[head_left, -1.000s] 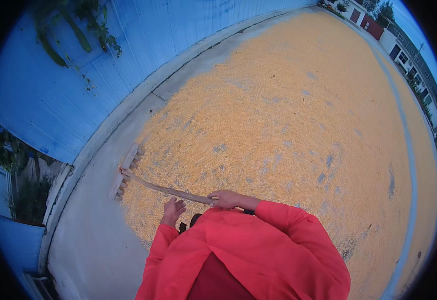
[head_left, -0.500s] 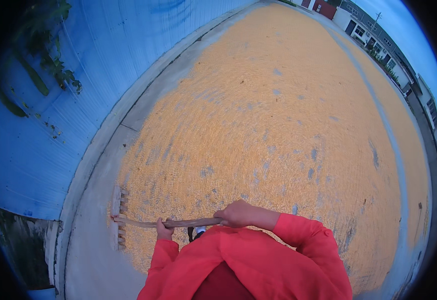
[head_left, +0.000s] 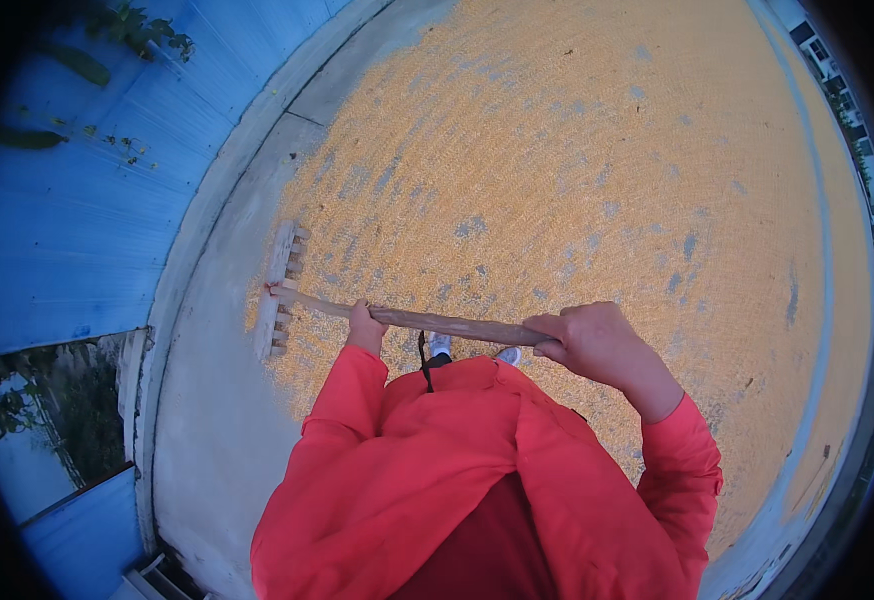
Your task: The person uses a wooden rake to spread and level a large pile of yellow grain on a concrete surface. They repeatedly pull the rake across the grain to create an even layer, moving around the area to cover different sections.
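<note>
Both my hands grip the handle of a wooden rake, held crosswise in front of my body. My left hand is wrapped round the handle's middle part. My right hand is closed at its right end. The toothed head lies to the left, at the border between the bare concrete and the spread corn kernels, its blocky teeth toward the kernels. Whether the teeth touch the ground I cannot tell.
A blue corrugated metal wall runs along the left, with a low concrete kerb at its foot. Green plants with long gourds hang over it. My shoes stand on the kernels. Buildings show at the far right.
My view has tilted downward and turned. The rake and both hands appear higher in the picture and farther right. My right hand now stands out farther from my body.
</note>
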A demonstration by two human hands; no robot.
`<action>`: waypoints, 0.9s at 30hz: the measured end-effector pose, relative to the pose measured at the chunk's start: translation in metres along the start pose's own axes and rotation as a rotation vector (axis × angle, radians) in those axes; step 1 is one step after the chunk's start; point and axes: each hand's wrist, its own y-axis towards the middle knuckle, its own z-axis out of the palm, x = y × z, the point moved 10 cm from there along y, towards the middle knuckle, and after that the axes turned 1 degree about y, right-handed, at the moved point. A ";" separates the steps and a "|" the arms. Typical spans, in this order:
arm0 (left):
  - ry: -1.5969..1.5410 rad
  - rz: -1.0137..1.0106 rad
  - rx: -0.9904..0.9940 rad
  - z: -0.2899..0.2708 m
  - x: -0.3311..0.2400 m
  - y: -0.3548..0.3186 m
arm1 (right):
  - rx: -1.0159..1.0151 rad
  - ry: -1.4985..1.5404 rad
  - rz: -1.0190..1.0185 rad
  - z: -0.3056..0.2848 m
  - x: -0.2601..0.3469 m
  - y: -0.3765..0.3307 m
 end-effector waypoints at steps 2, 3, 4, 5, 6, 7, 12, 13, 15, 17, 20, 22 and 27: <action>0.027 -0.033 0.020 0.023 0.019 -0.009 | -0.024 0.025 0.020 -0.008 -0.011 -0.009; 0.046 -0.048 0.034 0.034 0.029 -0.015 | -0.033 0.029 0.045 -0.009 -0.019 -0.017; 0.093 -0.056 0.051 0.040 0.039 -0.014 | -0.042 0.034 0.062 -0.012 -0.027 -0.027; 0.138 -0.067 0.072 0.047 0.052 -0.009 | -0.052 0.036 0.081 -0.015 -0.035 -0.037; 0.185 -0.080 0.093 0.051 0.065 -0.005 | -0.054 0.069 0.105 -0.016 -0.043 -0.046; 0.172 -0.096 0.089 0.057 0.082 -0.007 | -0.053 0.099 0.146 -0.016 -0.053 -0.056; 0.266 -0.151 0.098 0.098 0.169 -0.062 | -0.126 0.238 0.312 -0.018 -0.115 -0.129; 0.305 -0.159 0.104 0.111 0.185 -0.080 | -0.145 0.253 0.353 -0.020 -0.124 -0.148; 0.384 -0.153 0.120 0.122 0.219 -0.091 | -0.153 0.304 0.437 -0.019 -0.138 -0.179; 0.457 -0.177 0.145 0.131 0.256 -0.099 | -0.155 0.370 0.570 -0.020 -0.158 -0.217; 0.549 -0.298 0.211 0.138 0.313 -0.117 | -0.236 0.414 0.634 -0.020 -0.174 -0.268; 0.651 -0.407 0.236 0.142 0.338 -0.134 | -0.237 0.422 0.722 -0.026 -0.179 -0.298; 0.925 -0.450 0.287 0.145 0.384 -0.131 | -0.333 0.456 0.911 -0.017 -0.172 -0.353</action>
